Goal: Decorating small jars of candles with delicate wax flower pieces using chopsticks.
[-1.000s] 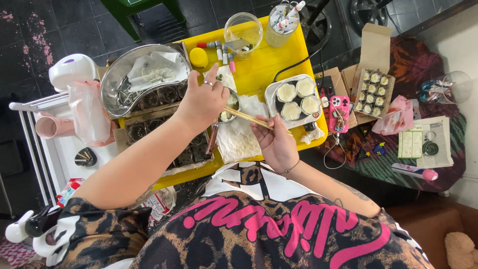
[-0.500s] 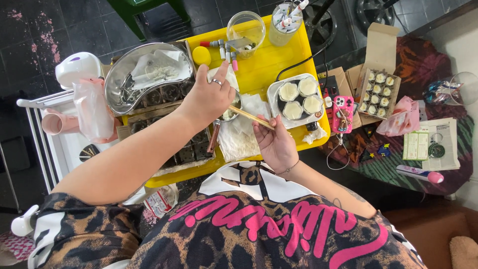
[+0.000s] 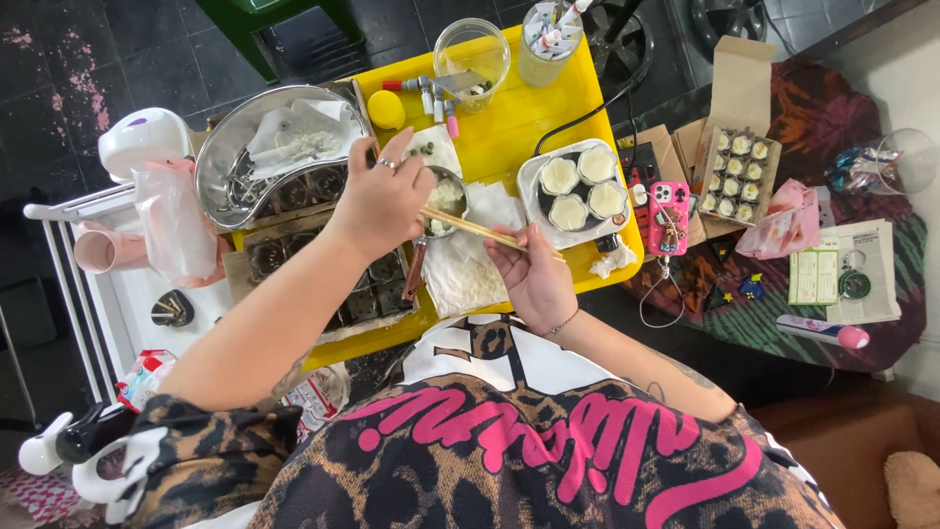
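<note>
Pale wooden chopsticks [image 3: 470, 228] slant across the middle of a bright yellow table [image 3: 548, 118], pinched in the closed fingers of the right hand [image 3: 534, 274], their tips reaching into a small metal cup [image 3: 446, 201] of whitish filling. The left hand [image 3: 382, 201] is cupped over that cup, fingers curled around its rim. Beneath both lies a sheet of white paper [image 3: 465, 279], and just left of it a dark baking mould [image 3: 362, 294] with round hollows.

To the right, still on the yellow top, a grey tray [image 3: 578, 186] carries four round white-filled cups. Further back stand a clear glass bowl [image 3: 472, 49] and a tumbler of tools [image 3: 548, 34], with a yellow ball [image 3: 387, 110] near a kidney-shaped steel basin [image 3: 274, 147].

Off the table's right edge, a pink phone [image 3: 669, 217] lies beside an open cardboard box [image 3: 739, 167] of small filled shells, on a patterned cloth [image 3: 783, 313]. A white wire rack [image 3: 69, 274] stands at the left. The floor [image 3: 98, 69] is dark tile, stained pink in spots.
</note>
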